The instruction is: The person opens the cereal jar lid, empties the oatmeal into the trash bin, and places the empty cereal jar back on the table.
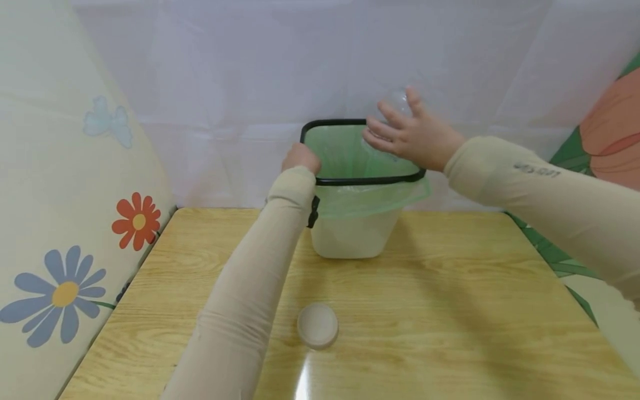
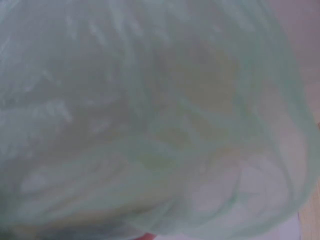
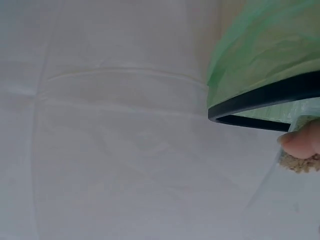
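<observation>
A white trash bin point(image 1: 350, 233) stands at the back of the table, lined with a green plastic bag point(image 1: 345, 145) under a black rim ring point(image 1: 370, 180). At the rim's left side, my left hand point(image 1: 301, 157) grips it with curled fingers. Over the bin's right side, my right hand point(image 1: 412, 132) holds a clear plastic container point(image 1: 400, 100), tilted, its lower end over the opening. Brown crumbly granules point(image 3: 299, 164) show inside the container beside my thumb point(image 3: 302, 142). Green bag film point(image 2: 150, 100) fills the left wrist view and hides my left fingers there.
A shallow round pale lid point(image 1: 318, 325) lies on the wooden table point(image 1: 425, 333), nearer to me than the bin. Behind the bin hangs a white sheet point(image 1: 240, 83). Flower-patterned panels point(image 1: 45, 183) stand along both sides.
</observation>
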`<state>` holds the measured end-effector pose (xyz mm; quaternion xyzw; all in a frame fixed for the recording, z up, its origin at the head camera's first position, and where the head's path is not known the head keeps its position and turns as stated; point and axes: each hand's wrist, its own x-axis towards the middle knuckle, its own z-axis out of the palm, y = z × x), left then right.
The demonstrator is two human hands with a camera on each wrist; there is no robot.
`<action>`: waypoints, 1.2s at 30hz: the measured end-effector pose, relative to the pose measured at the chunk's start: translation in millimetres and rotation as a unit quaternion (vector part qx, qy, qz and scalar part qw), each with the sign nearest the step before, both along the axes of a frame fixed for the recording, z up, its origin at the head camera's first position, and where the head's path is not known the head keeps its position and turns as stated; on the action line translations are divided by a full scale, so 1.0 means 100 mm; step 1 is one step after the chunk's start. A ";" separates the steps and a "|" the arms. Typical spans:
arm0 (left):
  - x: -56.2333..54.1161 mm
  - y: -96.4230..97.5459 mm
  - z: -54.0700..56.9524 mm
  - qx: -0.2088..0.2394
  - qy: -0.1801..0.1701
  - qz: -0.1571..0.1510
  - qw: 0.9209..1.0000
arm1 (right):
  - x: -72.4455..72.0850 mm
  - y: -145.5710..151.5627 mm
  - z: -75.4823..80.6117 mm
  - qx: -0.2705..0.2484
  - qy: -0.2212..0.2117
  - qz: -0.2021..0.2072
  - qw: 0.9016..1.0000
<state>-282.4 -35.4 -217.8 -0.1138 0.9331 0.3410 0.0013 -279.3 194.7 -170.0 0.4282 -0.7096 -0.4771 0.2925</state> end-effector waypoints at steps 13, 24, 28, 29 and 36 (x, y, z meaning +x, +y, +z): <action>0.03 -0.04 0.01 0.002 0.008 -0.004 1.000 | -0.02 -0.03 0.02 0.040 0.017 0.020 0.999; 0.05 -0.06 0.00 0.016 0.001 -0.004 1.000 | -0.05 -0.05 0.00 0.052 0.044 0.036 0.997; 0.02 -0.07 -0.01 0.012 -0.005 -0.005 1.000 | -0.05 -0.05 0.00 0.066 0.044 0.029 0.996; 0.01 -0.07 -0.01 0.011 -0.006 -0.004 1.000 | -0.05 -0.05 0.00 0.070 0.045 0.028 0.996; 0.04 -0.05 0.00 0.016 0.001 -0.005 1.000 | -0.04 -0.04 0.00 0.078 0.046 0.028 0.996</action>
